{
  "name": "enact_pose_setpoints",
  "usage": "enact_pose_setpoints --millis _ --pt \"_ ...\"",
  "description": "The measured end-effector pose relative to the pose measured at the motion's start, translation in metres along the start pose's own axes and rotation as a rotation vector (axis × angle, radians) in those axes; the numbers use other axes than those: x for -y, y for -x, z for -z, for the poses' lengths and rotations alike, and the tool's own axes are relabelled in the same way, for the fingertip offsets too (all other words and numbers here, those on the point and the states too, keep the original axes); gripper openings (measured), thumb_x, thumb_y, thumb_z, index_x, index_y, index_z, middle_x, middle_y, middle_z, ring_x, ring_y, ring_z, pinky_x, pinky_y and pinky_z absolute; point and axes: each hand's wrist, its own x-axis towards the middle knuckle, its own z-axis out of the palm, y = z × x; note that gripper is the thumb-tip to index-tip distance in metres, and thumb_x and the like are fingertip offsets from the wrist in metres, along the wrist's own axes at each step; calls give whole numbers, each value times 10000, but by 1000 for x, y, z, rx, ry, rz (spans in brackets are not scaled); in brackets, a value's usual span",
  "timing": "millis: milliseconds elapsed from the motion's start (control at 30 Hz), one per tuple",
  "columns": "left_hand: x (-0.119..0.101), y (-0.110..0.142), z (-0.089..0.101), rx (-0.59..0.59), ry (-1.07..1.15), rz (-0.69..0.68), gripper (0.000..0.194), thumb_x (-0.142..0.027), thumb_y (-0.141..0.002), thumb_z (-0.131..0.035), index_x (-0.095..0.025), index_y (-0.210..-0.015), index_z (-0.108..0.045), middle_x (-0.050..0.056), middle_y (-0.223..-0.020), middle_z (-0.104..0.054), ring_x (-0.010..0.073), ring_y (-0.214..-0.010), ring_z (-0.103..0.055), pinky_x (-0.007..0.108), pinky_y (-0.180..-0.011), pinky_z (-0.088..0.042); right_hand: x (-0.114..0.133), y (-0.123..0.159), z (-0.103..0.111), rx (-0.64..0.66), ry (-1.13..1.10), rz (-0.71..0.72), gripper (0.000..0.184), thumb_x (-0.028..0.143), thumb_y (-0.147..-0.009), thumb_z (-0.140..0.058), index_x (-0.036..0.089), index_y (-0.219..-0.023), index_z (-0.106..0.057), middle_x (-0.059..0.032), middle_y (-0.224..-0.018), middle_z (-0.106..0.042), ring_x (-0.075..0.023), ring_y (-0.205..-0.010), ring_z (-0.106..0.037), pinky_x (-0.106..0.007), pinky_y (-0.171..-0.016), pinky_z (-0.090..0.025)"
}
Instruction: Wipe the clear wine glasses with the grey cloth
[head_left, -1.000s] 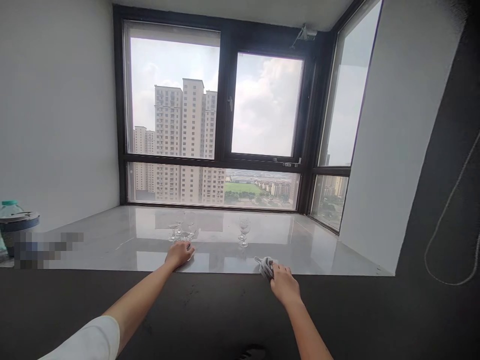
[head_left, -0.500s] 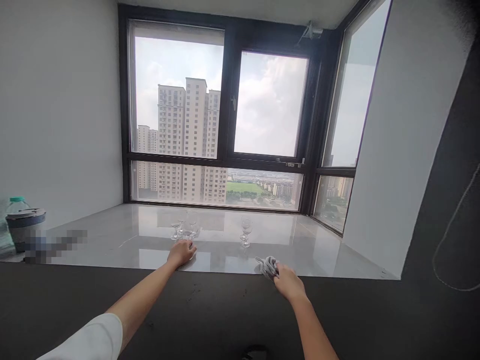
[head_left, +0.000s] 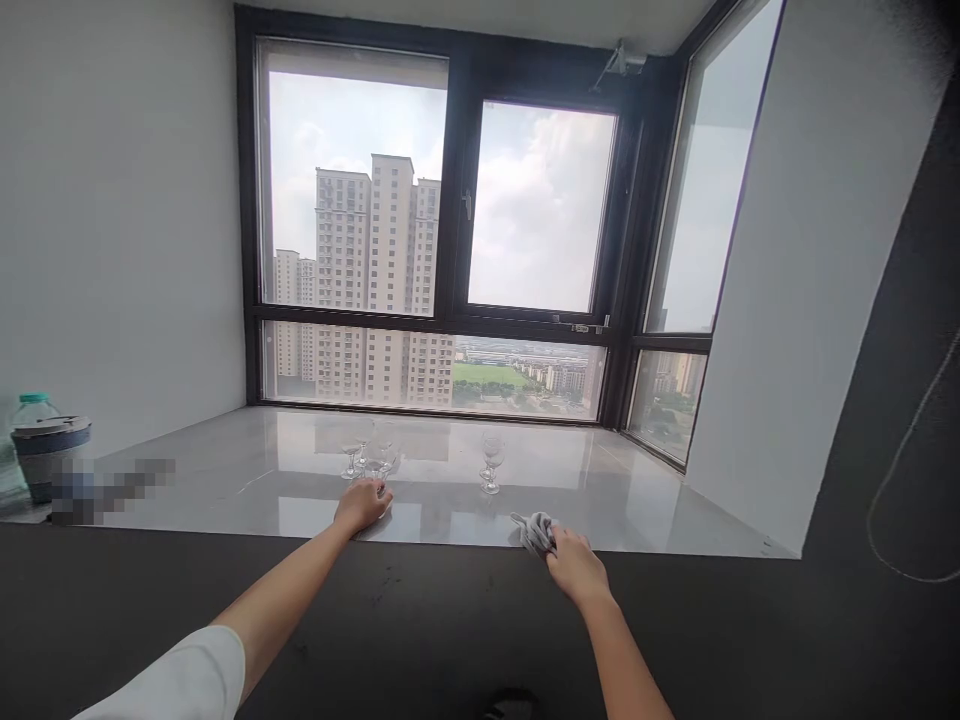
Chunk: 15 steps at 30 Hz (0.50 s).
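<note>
At the front of the glossy sill, my left hand (head_left: 363, 506) is closed around the lower part of a clear stemmed glass (head_left: 381, 458). The glass's bowl rises above my fingers; its foot is hidden. Just behind it stand more clear stemmed glasses (head_left: 350, 462), overlapping and hard to tell apart. My right hand (head_left: 579, 566) grips a crumpled grey cloth (head_left: 535, 532) at the sill's front edge. Between the hands and farther back, another pair of stemmed glasses (head_left: 491, 465) stands upright, one partly behind the other.
The pale, shiny windowsill (head_left: 247, 495) has a dark wall (head_left: 450, 620) below its front edge. At the far left are a lidded paper cup (head_left: 51, 455) and a green-capped bottle (head_left: 34, 402), beside a blurred patch. Dark-framed windows (head_left: 457, 200) close off the back and right.
</note>
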Motion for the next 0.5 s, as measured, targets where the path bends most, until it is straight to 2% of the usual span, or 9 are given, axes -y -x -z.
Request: enact_pose_setpoints --millis 500 --pt "4 -3 -2 11 10 -2 452 -463 -919 -414 -184 -1163 -673 142 -1226 -672 303 -1181 -573 398 -968 -435 1 4 2 -8 -3 6 428 220 -909 -412 196 -1312 -554 -129 -1252 -593 -273 -1177 -519 -344 -872 -441"
